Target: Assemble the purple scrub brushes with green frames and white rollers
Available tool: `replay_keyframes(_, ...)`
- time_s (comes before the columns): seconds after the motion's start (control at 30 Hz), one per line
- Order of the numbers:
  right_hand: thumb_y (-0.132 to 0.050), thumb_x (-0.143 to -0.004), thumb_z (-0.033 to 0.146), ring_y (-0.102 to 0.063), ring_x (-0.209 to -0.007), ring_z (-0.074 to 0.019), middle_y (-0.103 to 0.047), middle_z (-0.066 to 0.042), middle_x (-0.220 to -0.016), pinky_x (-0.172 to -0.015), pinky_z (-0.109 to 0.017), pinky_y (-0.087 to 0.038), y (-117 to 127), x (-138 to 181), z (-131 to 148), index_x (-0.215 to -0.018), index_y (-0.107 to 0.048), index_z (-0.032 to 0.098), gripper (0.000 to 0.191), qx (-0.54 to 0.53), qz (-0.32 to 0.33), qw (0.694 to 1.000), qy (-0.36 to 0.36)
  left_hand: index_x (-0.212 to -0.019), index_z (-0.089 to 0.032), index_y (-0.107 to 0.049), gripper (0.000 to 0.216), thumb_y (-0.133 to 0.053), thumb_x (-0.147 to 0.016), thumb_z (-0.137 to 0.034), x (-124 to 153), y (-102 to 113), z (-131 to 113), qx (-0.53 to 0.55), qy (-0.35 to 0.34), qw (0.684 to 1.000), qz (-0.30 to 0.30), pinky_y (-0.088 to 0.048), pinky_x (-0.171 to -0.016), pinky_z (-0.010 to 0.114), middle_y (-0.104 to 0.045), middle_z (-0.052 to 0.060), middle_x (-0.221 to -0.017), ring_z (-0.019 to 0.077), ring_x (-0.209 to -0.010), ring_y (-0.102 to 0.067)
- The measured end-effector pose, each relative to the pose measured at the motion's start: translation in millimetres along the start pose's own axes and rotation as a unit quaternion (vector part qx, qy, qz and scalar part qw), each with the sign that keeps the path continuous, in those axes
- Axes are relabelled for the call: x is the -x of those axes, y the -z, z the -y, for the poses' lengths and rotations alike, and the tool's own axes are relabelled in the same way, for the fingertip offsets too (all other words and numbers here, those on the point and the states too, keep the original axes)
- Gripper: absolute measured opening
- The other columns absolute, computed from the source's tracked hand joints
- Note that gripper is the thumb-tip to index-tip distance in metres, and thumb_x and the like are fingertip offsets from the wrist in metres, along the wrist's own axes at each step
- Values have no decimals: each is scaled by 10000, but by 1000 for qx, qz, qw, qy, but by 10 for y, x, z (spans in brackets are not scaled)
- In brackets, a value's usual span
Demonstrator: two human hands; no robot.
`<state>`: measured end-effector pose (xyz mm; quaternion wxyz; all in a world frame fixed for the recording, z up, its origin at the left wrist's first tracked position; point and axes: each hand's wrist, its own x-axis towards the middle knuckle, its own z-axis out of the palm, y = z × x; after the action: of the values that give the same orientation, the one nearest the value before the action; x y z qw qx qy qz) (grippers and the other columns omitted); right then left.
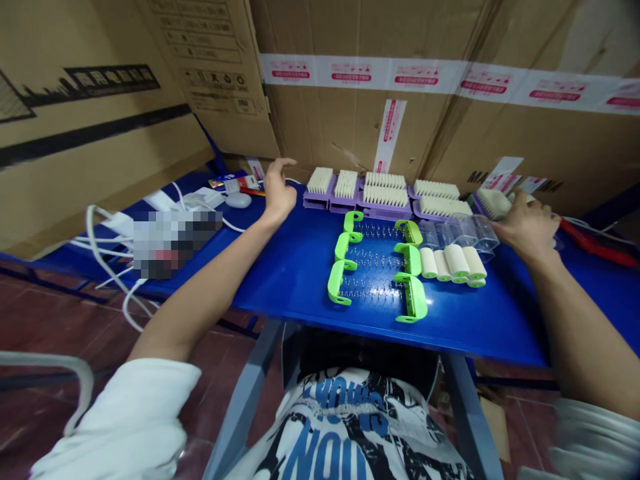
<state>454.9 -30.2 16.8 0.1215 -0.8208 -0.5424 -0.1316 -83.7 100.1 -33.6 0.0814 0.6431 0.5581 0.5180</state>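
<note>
My left hand hovers over the back left of the blue table, its index finger stretched out and nothing in its grasp. Just right of it stands a row of purple blocks with cream bristles. My right hand reaches to the back right, fingers curled over something pale, mostly hidden. Touching distance from its thumb lie a cream bristle block and clear plastic covers. Nearer me are cream rollers with green ends and several bright green brackets joined by wire springs.
Cardboard sheets wall off the table's back and left. White cables and a partly blurred box crowd the left end, near a white mouse. A red tool handle lies beyond my right hand. The blue table's front edge faces my lap.
</note>
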Motion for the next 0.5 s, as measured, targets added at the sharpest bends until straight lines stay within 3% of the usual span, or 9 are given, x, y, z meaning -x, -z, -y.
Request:
replay_keyframes(0.17, -596, -1008, 784, -636, -1504, -570, -687, -443, -1572, -1166, -643, -449, -33, -67, 57, -1772, -532, 61, 1054, -22, 11, 1000, -18, -1314, -229, -763, 737, -492, -700, 75, 160, -91, -193, 24, -14, 999, 23, -591, -1320, 399, -779, 85, -1563, 255, -1594, -682)
replay_keyframes(0.33, -746, -970, 678, -707, -1468, -510, -720, -371, -1586, -1153, -586, -522, 38, -89, 77, -1760, -561, 120, 985, -80, -13, 994, -73, -1264, -196, -778, 601, -559, -777, 79, 189, -95, -234, 7, -5, 1000, 29, -585, -1354, 511, -803, 139, -1458, 332, -1489, -737)
replay_keyframes(0.4, -789, -947, 579, -718, -1477, -483, -725, -322, -1614, -1168, -551, -550, 114, -101, 23, -1759, -562, 124, 958, -133, -69, 986, -76, -1274, -190, -775, 562, -604, -800, 59, 186, -70, -253, 2, -5, 1000, 22, -596, -1342, 538, -791, 153, -1449, 351, -1467, -733)
replay_keyframes(0.5, -816, -910, 481, -772, -1400, -414, -736, -289, -1598, -1190, -495, -587, 268, -128, -84, -1669, -606, 86, 881, -195, -229, 954, -23, -1307, -201, -758, 542, -653, -819, 11, 211, -38, -345, 28, -39, 999, 13, -623, -1312, 523, -774, 146, -1459, 340, -1454, -726)
